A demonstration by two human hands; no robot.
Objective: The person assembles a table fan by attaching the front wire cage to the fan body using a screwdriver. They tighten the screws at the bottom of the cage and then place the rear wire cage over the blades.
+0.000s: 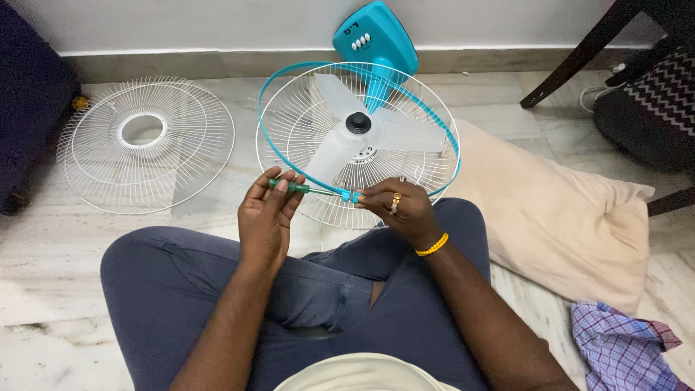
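Observation:
A table fan lies on the floor with its white rear grille [318,123], translucent blades [340,137] and teal base [375,36]. A teal rim ring [449,137] runs loosely around the grille. My left hand [266,217] grips a green-handled screwdriver [293,187] whose tip points right into the ring's small teal clasp [349,195]. My right hand [398,210], with a ring and a yellow bead bracelet, pinches that clasp at the near edge of the grille. A separate white front grille [94,174] lies flat to the left.
I sit cross-legged in blue trousers on a marble floor. A beige pillow [565,217] lies to the right, a checked cloth [622,347] at the lower right. Dark chair legs [579,58] and a patterned bag [651,108] stand at the upper right, dark furniture [25,108] at the left.

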